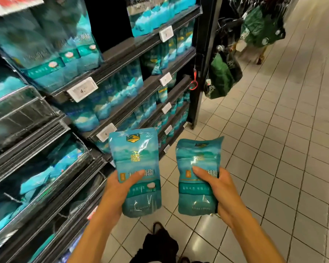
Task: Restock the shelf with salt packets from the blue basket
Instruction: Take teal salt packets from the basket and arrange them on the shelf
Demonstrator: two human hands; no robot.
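Before shelf [133, 103]: each hand's grip pinches own salt packet mid-body: left hand [120, 188], left packet [139, 160]; right hand [218, 188], right packet [198, 198].

Both bare forearms reach forward, roughly side by side and apart. The left hand [120, 188] grips a salt packet [136, 168] with its thumb across the front. The right hand [219, 188] grips another packet [198, 162] likewise.

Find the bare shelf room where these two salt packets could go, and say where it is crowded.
Free: the dark gap on the top shelf, between the teal packet rows left and right. Crowded: the packed rows below. Left hand and right hand each hold a packet.
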